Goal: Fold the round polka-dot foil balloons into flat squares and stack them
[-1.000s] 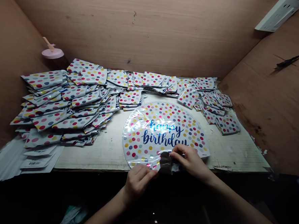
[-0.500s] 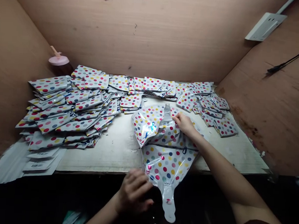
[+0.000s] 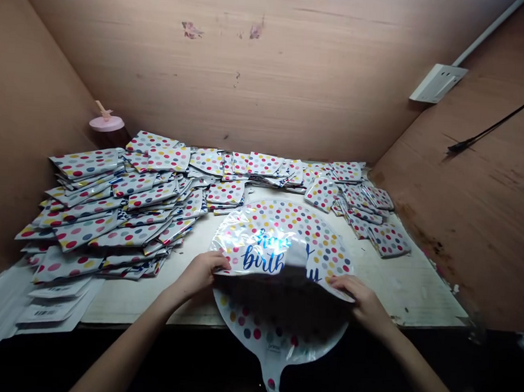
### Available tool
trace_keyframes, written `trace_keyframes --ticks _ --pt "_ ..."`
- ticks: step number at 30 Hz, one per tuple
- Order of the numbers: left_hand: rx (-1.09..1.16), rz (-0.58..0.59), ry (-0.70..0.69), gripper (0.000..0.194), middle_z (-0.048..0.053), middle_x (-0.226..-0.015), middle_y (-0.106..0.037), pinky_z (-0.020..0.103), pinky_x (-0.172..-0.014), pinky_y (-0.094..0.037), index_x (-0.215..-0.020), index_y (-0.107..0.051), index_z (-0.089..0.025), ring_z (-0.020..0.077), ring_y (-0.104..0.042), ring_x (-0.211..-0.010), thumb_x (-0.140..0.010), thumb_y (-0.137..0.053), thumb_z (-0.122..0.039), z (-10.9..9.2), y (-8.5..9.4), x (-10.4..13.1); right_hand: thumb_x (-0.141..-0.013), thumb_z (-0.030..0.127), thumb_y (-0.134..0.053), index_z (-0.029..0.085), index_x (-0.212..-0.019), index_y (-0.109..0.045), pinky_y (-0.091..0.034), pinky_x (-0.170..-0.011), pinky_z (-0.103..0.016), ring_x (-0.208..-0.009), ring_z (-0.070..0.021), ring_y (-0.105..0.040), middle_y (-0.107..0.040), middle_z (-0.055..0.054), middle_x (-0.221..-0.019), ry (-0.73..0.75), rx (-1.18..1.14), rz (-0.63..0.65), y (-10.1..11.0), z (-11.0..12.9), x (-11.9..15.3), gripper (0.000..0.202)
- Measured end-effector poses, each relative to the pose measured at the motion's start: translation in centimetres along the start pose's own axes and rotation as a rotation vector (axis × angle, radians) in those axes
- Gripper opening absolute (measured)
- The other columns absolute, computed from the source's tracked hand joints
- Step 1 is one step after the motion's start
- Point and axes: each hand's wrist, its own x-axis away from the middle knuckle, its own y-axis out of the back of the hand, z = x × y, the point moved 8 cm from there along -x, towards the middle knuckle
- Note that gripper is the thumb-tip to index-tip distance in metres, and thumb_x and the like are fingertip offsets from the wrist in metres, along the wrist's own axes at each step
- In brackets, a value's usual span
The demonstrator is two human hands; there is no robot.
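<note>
Since half a second ago, both hands have moved to the edges of the round polka-dot foil birthday balloon (image 3: pixel 285 245); left hand (image 3: pixel 199 272) pinches its left edge, right hand (image 3: pixel 362 297) grips the right (its tail hangs off the pale worktable (image 3: pixel 196 257)); folded polka-dot foil packs (image 3: pixel 110 204) are heaped nearby.

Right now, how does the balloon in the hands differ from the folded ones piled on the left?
The open balloon lies spread as one large round sheet, its blue birthday lettering showing; the folded stack is many small squares with no lettering visible. The open balloon overhangs the table edge, tail hanging down, held at each side by the left hand and right hand; the folded stack lies untouched. Both share the shiny polka-dot foil.
</note>
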Motion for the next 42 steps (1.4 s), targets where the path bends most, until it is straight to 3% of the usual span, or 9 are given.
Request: trace_keyframes --ticks 6,13,21,23,26,29,32,34,42 --pt "0.046 0.100 0.082 0.033 0.000 -0.097 -0.072 0.024 -0.082 -0.047 -0.095 -0.070 -0.022 0.0162 -0.066 -0.090 -0.078 -0.042 -0.013 1.0 0.9 -0.1 -0.089 0.048 -0.041 0.020 -0.091 -0.063 -0.051 -0.079 -0.035 -0.089 -0.0243 -0.065 -0.069 -0.009 -0.096 -0.242 -0.123 -0.069 1.4 -5.2 0.4 0.035" --pt "-0.157 -0.080 0.465 0.029 0.006 -0.091 -0.071 0.026 -0.067 -0.048 -0.099 -0.063 -0.021 0.0224 -0.066 -0.083 -0.089 -0.046 -0.042 4.6 1.3 -3.7 -0.096 0.042 -0.027 0.022 -0.098 -0.061 -0.045 -0.068 -0.031 -0.084 -0.0254 -0.065 -0.069 -0.010 -0.089 -0.665 0.526 -0.078 1.2 -6.0 -4.0 0.039" --pt "-0.388 -0.287 0.628 0.044 0.012 -0.087 -0.068 0.036 -0.066 -0.049 -0.131 -0.044 -0.015 0.0291 -0.066 -0.079 -0.094 -0.041 -0.038 3.3 1.2 -3.9 -0.097 0.040 -0.027 0.018 -0.103 -0.060 -0.046 -0.068 -0.040 -0.078 -0.0299 -0.066 -0.067 -0.014 -0.079 -0.758 0.655 -0.104 -0.2 -6.3 -5.6 0.040" --pt "-0.449 -0.376 0.524 0.046 0.017 -0.107 -0.065 0.040 -0.076 -0.049 -0.133 -0.044 -0.014 0.0309 -0.063 -0.094 -0.094 -0.042 -0.038 2.4 1.6 -3.8 -0.097 0.038 -0.026 0.017 -0.104 -0.059 -0.047 -0.067 -0.041 -0.075 -0.0307 -0.066 -0.067 -0.014 -0.078 -0.762 0.668 -0.122 -0.4 -6.1 -5.7 0.040" --pt "-0.516 -0.358 0.021 0.046 0.013 -0.132 -0.053 0.047 -0.100 -0.040 -0.132 -0.050 -0.020 0.0311 -0.046 -0.124 -0.091 -0.047 -0.042 -0.5 0.9 -3.8 -0.098 0.036 -0.024 0.014 -0.109 -0.056 -0.048 -0.066 -0.041 -0.075 -0.0300 -0.066 -0.067 -0.016 -0.081 -0.763 0.668 -0.159 -0.2 -5.6 -5.2 0.041" --pt "-0.499 -0.063 -0.298 0.052 0.004 -0.144 -0.044 0.056 -0.111 -0.024 -0.136 -0.047 -0.030 0.0331 -0.029 -0.137 -0.089 -0.051 -0.050 -1.4 -1.3 -2.9 -0.096 0.032 -0.031 0.013 -0.120 -0.052 -0.047 -0.082 -0.044 -0.098 -0.0305 -0.063 -0.064 -0.019 -0.108 -0.502 0.686 -0.227 0.1 -3.7 -4.6 0.037" --pt "-0.466 0.075 -0.277 0.067 0.004 -0.152 -0.031 0.061 -0.110 -0.021 -0.145 -0.032 -0.030 0.0371 -0.019 -0.141 -0.086 -0.052 -0.054 -0.6 -1.5 -2.6 -0.088 0.022 -0.044 0.017 -0.125 -0.053 -0.034 -0.104 -0.051 -0.126 -0.0313 -0.046 -0.053 -0.015 -0.134 0.131 0.678 -0.148 -1.6 0.0 -3.8 0.038" --pt "-0.432 0.105 -0.289 0.070 0.005 -0.153 -0.028 0.057 -0.111 -0.023 -0.146 -0.031 -0.028 0.0364 -0.019 -0.141 -0.085 -0.056 -0.049 -0.8 -1.0 -2.8 -0.086 0.015 -0.043 0.017 -0.126 -0.054 -0.034 -0.107 -0.049 -0.130 -0.0287 -0.042 -0.051 -0.012 -0.137 0.358 0.615 -0.069 -2.3 0.8 -3.3 0.041" --pt "-0.069 0.100 -0.186 0.057 0.003 -0.133 -0.057 0.038 -0.108 -0.038 -0.128 -0.057 -0.023 0.0215 -0.053 -0.123 -0.072 -0.048 -0.014 3.3 2.1 -4.9 -0.076 0.016 -0.051 0.021 -0.117 -0.062 -0.045 -0.102 -0.040 -0.116 -0.0228 -0.058 -0.063 -0.008 -0.124 0.172 0.103 0.012 2.2 -3.5 -7.2 0.042"
